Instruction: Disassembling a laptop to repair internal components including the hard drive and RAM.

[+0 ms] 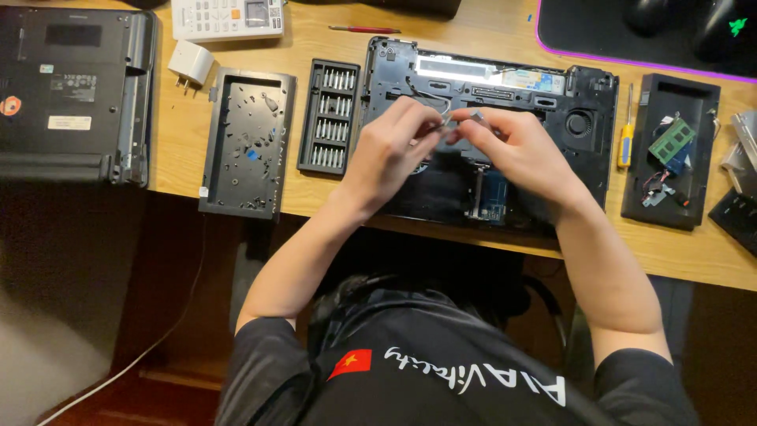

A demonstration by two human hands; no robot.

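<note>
Black opened laptop (505, 142) (innards bared) under both hands (457, 146), fingers pinched on a small metal part (461, 118).

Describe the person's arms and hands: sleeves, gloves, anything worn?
Both hands are bare: left hand and right hand show no gloves, and no rings or watch are visible. Forearms are uncovered. Short black sleeves end near the shoulders, part of a black shirt with white lettering and a small red patch.

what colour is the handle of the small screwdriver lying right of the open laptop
Yellow, with an orange tip; the screwdriver shows in the head view, on the wooden desk.
</note>
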